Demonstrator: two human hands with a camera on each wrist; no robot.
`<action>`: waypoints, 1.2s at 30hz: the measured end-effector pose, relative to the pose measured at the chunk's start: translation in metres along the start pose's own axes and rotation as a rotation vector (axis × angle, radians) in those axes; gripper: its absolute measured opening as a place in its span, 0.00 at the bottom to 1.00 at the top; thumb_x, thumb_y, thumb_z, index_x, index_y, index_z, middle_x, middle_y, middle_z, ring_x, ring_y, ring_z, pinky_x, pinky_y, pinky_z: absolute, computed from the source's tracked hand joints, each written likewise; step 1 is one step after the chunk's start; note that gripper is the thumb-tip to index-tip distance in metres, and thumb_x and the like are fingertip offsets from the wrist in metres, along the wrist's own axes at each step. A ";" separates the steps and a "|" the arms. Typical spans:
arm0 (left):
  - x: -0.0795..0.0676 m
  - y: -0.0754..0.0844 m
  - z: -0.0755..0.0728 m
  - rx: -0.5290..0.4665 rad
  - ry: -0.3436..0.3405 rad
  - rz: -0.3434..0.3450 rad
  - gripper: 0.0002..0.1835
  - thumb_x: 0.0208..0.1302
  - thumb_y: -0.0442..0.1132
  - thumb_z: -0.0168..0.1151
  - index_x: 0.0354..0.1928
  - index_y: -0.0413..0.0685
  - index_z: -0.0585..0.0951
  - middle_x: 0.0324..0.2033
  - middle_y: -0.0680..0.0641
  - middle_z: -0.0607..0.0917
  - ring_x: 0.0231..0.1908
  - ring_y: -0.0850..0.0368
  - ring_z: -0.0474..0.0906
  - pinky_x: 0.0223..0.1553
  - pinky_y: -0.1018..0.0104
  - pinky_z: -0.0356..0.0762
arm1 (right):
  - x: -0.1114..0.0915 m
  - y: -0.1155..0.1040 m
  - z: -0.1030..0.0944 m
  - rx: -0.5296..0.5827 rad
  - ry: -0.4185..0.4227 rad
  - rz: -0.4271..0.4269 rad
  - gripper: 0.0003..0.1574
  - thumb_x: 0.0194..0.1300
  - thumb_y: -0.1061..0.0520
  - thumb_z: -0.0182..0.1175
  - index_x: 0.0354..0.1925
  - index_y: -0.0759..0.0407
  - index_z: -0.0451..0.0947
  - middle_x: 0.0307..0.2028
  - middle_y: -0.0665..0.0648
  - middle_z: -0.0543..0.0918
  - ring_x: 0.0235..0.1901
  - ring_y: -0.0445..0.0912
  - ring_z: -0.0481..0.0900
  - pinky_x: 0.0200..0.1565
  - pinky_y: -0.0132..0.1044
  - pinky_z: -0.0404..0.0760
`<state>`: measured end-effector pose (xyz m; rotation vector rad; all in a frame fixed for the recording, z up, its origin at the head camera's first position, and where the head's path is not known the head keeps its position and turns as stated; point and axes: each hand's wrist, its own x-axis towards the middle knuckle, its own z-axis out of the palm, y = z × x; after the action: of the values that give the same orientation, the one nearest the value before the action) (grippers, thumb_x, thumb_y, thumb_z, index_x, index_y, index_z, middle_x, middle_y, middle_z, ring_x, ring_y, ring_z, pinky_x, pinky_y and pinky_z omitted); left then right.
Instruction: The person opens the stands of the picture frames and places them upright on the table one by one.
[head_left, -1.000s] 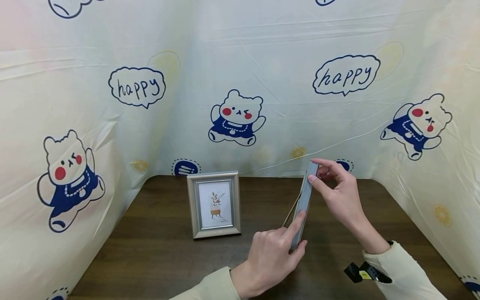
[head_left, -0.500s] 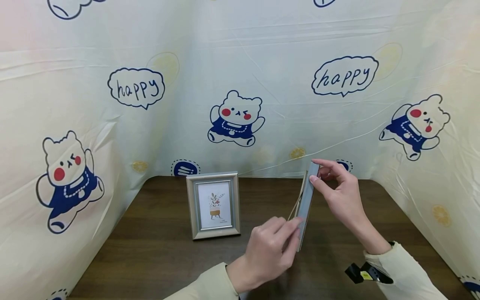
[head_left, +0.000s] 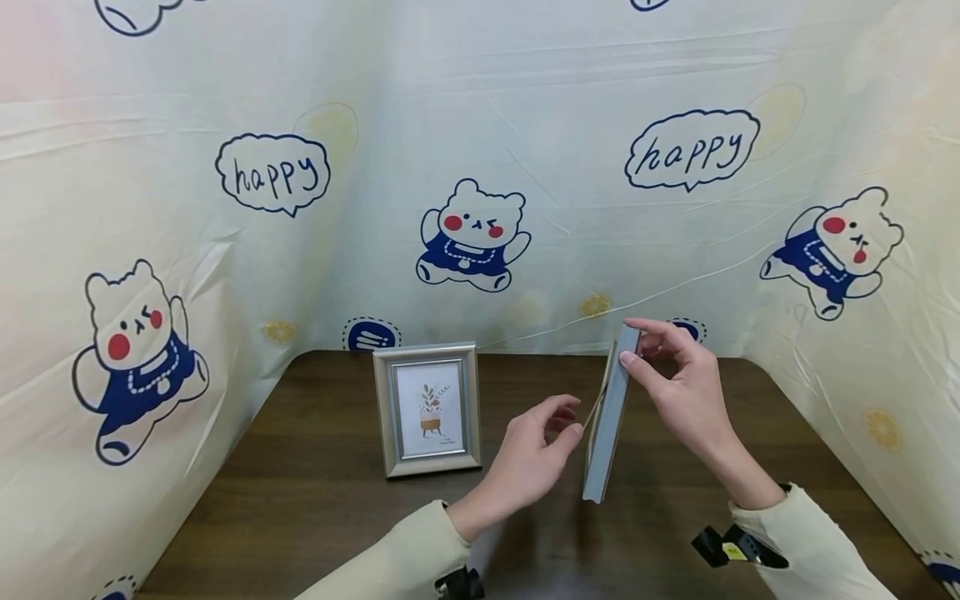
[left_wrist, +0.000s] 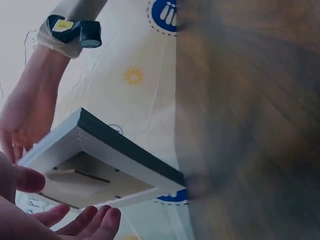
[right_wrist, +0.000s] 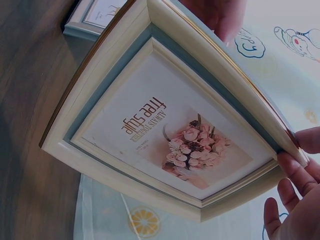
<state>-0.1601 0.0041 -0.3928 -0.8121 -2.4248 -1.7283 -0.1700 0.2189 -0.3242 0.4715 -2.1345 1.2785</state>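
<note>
My right hand (head_left: 678,383) pinches the top corner of a picture frame (head_left: 611,417), thumb on one side and fingers on the other. The frame stands edge-on to the head view, tilted above the table. Its cream and blue front (right_wrist: 125,183), in the right wrist view, surrounds a print of pink flowers (right_wrist: 192,150) with "free style" lettering. A support flap (left_wrist: 80,180) stands slightly out from the back in the left wrist view. Close to that back is my left hand (head_left: 528,458), its fingers loosely bent with nothing gripped between them.
A second, silver-beige picture frame (head_left: 381,417) with a potted-plant print stands upright at the left on the dark wooden table (head_left: 300,500). Pale cloth (head_left: 570,167) printed with bears and "happy" bubbles encloses the table at the back and sides.
My left hand has let go of the frame's lower edge and moved up and left, beside its back. The right hand keeps its pinch on the top corner, nearly still.
</note>
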 end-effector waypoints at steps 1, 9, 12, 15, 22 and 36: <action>0.001 -0.001 0.000 -0.017 -0.011 -0.011 0.17 0.80 0.42 0.57 0.65 0.48 0.80 0.53 0.49 0.86 0.53 0.58 0.82 0.55 0.59 0.81 | 0.000 0.000 0.000 0.001 0.001 0.000 0.24 0.69 0.68 0.68 0.62 0.59 0.83 0.38 0.57 0.81 0.39 0.46 0.76 0.41 0.30 0.74; 0.001 -0.006 0.003 -0.068 -0.045 -0.047 0.18 0.81 0.44 0.56 0.66 0.50 0.80 0.53 0.47 0.86 0.53 0.57 0.82 0.56 0.62 0.80 | 0.000 0.000 0.001 0.002 0.009 -0.008 0.24 0.69 0.68 0.68 0.62 0.59 0.83 0.38 0.58 0.81 0.39 0.45 0.76 0.43 0.30 0.74; 0.001 -0.006 0.004 -0.057 -0.044 -0.043 0.18 0.80 0.44 0.56 0.66 0.51 0.80 0.52 0.49 0.86 0.50 0.57 0.82 0.52 0.63 0.80 | 0.000 0.001 0.000 0.000 0.014 -0.015 0.25 0.68 0.69 0.69 0.62 0.59 0.83 0.38 0.58 0.81 0.39 0.45 0.76 0.43 0.29 0.74; 0.001 -0.006 0.006 -0.052 -0.038 -0.043 0.18 0.80 0.43 0.56 0.66 0.52 0.81 0.52 0.49 0.86 0.45 0.58 0.83 0.46 0.64 0.80 | 0.000 0.002 -0.001 -0.007 0.011 -0.012 0.25 0.68 0.68 0.68 0.62 0.59 0.83 0.38 0.58 0.81 0.39 0.45 0.76 0.42 0.29 0.74; 0.001 -0.005 0.008 -0.113 -0.043 -0.065 0.17 0.79 0.41 0.57 0.65 0.52 0.82 0.50 0.51 0.85 0.40 0.55 0.87 0.39 0.67 0.81 | -0.001 0.003 -0.001 -0.016 -0.001 0.002 0.24 0.69 0.68 0.67 0.62 0.60 0.83 0.38 0.57 0.80 0.40 0.46 0.75 0.42 0.30 0.74; 0.000 -0.003 0.008 -0.117 -0.033 -0.030 0.17 0.79 0.37 0.56 0.65 0.53 0.82 0.52 0.48 0.85 0.37 0.63 0.84 0.42 0.68 0.83 | -0.001 0.001 -0.001 0.001 0.000 -0.022 0.24 0.68 0.69 0.68 0.62 0.61 0.83 0.38 0.57 0.81 0.41 0.46 0.74 0.44 0.31 0.73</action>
<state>-0.1600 0.0103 -0.3984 -0.8273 -2.3872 -1.8978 -0.1693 0.2204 -0.3248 0.4943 -2.1228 1.2674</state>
